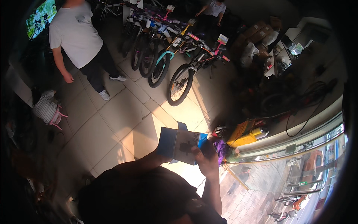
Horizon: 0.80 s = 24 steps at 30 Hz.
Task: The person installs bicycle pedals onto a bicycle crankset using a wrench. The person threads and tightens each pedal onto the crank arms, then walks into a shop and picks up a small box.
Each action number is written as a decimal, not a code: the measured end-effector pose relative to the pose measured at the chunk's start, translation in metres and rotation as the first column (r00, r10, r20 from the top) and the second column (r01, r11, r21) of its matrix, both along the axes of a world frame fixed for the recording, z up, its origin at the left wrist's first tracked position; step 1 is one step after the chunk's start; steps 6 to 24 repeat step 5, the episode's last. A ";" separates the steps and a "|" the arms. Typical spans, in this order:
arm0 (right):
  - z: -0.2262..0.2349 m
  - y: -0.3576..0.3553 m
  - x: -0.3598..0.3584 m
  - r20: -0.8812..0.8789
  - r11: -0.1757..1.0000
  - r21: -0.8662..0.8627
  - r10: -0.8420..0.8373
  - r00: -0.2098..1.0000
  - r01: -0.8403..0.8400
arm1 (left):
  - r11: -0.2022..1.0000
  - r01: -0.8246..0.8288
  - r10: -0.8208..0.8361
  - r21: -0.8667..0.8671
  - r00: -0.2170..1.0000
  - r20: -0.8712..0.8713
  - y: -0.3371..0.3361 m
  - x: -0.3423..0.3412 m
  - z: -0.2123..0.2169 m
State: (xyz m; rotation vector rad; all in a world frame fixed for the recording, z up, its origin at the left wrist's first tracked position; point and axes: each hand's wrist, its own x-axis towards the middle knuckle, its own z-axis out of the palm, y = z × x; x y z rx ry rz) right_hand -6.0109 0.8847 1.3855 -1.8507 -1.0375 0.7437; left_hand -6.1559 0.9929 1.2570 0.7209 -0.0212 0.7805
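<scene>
A small blue and white cardboard box [181,151] is held up in front of my chest, with a dark object pictured on its pale face. Blue flaps stick out at its upper and lower edges, so at least one end looks unfolded. My right hand [206,158] grips the box's right end, thumb across the printed face. At the lower left corner is my left hand [160,156], its fingers mostly hidden behind the cardboard. What the box contains cannot be seen.
Several bicycles [178,86] stand in a row ahead. A person in a white shirt [76,33] is at the left, near a small person in stripes [46,108]. A yellow box [240,133] sits beside the glass front at the right. Cardboard cartons [258,30] are piled far right.
</scene>
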 end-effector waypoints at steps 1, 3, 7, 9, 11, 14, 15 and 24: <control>-0.001 0.002 -0.005 0.009 1.000 -0.003 -0.015 1.000 0.015 | 0.986 0.135 -0.122 -0.098 0.985 0.120 0.009 -0.004 -0.012; -0.001 0.010 -0.017 -0.176 1.000 0.029 0.009 0.984 -0.004 | 0.868 0.424 -0.325 -0.261 0.879 0.349 0.026 -0.012 -0.035; -0.001 0.021 -0.033 -0.424 0.985 0.169 0.029 0.905 0.047 | 0.806 0.501 -0.361 -0.315 0.838 0.409 0.038 -0.016 -0.049; -0.001 0.021 -0.033 -0.424 0.985 0.169 0.029 0.905 0.047 | 0.806 0.501 -0.361 -0.315 0.838 0.409 0.038 -0.016 -0.049; -0.001 0.021 -0.033 -0.424 0.985 0.169 0.029 0.905 0.047 | 0.806 0.501 -0.361 -0.315 0.838 0.409 0.038 -0.016 -0.049; -0.001 0.021 -0.033 -0.424 0.985 0.169 0.029 0.905 0.047 | 0.806 0.501 -0.361 -0.315 0.838 0.409 0.038 -0.016 -0.049; -0.001 0.021 -0.033 -0.424 0.985 0.169 0.029 0.905 0.047 | 0.806 0.501 -0.361 -0.315 0.838 0.409 0.038 -0.016 -0.049; -0.001 0.021 -0.033 -0.424 0.985 0.169 0.029 0.905 0.047 | 0.806 0.501 -0.361 -0.315 0.838 0.409 0.038 -0.016 -0.049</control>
